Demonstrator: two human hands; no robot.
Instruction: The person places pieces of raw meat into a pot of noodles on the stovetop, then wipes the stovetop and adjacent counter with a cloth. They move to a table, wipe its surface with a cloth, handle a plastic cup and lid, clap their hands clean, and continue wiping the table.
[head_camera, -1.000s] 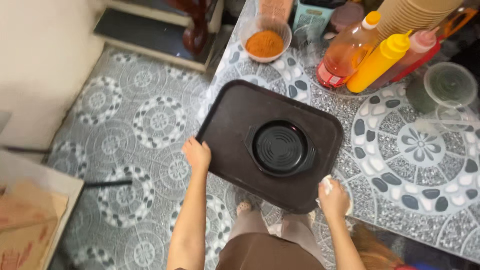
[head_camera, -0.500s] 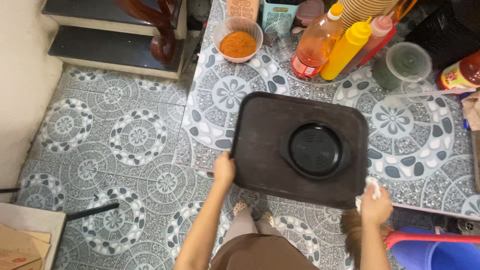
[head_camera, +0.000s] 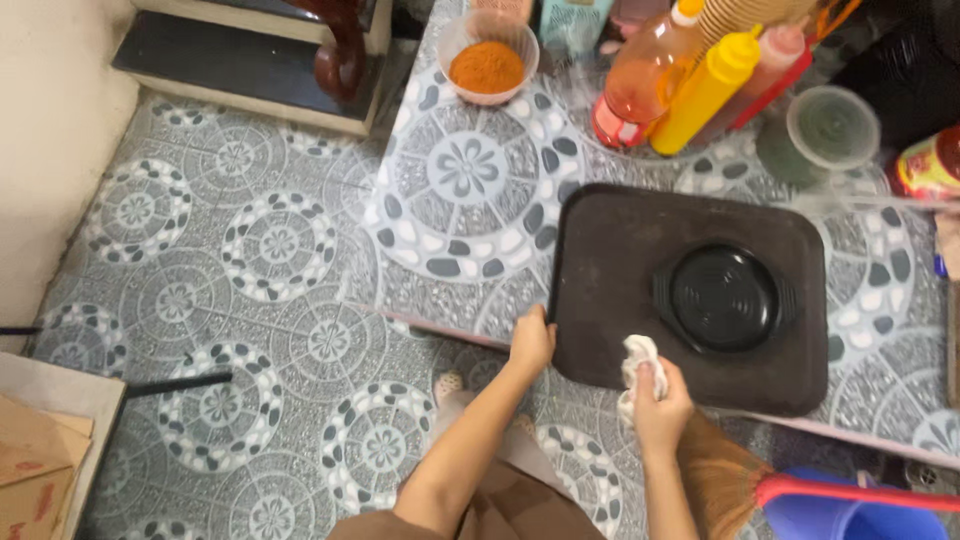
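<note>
Head view, left hand gripping dark tray, right hand clutching white cloth

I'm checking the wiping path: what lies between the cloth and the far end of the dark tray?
A black round dish sits on the dark tray, right of the white cloth in the right hand. The left hand holds the tray's near edge.
</note>
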